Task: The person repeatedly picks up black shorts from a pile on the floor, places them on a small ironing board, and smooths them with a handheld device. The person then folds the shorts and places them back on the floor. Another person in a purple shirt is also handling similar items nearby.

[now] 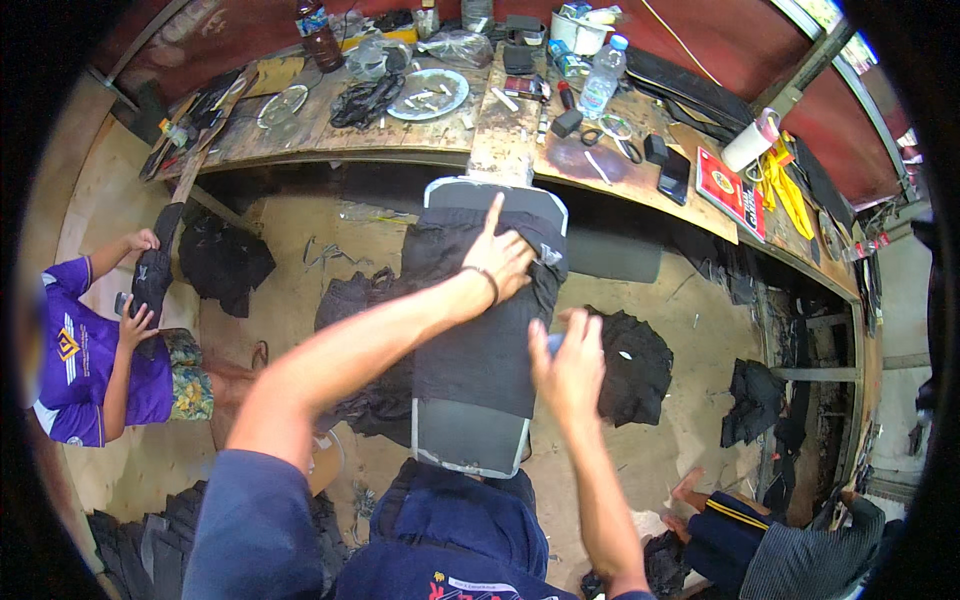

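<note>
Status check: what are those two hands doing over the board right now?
Left hand flat on black fabric piece, index finger out. Right hand at the fabric's right edge, grip unclear. Fabric draped over grey rounded board. More black fabric lies beside.

Two plastic bottles on the workbench [520,140]: a dark one [318,35], a clear one [602,78]. Two round plates [428,94] [282,105] there too. One red booklet [731,190] at the workbench's right end.

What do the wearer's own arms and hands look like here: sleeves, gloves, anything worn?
Both hands bare, no gloves. The left hand has a thin dark band at the wrist. The left arm has a short blue-grey sleeve; the right hand's forearm is bare.
</note>
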Action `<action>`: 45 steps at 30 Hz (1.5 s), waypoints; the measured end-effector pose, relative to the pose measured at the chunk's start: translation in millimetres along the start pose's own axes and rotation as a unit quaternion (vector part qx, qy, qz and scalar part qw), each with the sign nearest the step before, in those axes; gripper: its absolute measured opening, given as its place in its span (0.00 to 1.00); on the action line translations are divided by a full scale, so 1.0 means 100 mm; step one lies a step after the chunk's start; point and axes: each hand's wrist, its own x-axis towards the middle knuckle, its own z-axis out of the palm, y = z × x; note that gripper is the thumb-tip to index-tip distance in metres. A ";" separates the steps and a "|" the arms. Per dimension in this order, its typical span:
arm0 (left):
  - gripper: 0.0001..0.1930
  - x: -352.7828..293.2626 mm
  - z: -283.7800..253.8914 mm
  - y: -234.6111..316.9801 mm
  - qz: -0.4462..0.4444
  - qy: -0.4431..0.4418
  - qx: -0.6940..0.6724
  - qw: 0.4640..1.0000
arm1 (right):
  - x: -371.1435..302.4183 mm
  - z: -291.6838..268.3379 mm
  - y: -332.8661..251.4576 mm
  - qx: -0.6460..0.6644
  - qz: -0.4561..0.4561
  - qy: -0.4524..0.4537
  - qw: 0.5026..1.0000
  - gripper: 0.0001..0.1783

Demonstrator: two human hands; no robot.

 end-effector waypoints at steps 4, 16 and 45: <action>0.18 -0.22 0.34 -0.04 0.031 0.268 -0.115 0.956 | -0.81 0.30 -0.19 0.029 -0.176 -0.008 0.984 0.38; 0.42 0.27 0.69 -0.71 -0.072 0.083 -0.292 0.950 | 0.60 0.90 -0.49 -0.022 -0.278 -0.107 0.954 0.36; 0.40 0.10 0.31 -0.48 -0.195 0.165 -0.222 0.941 | 0.54 0.15 -0.15 0.143 -0.072 -0.174 0.972 0.33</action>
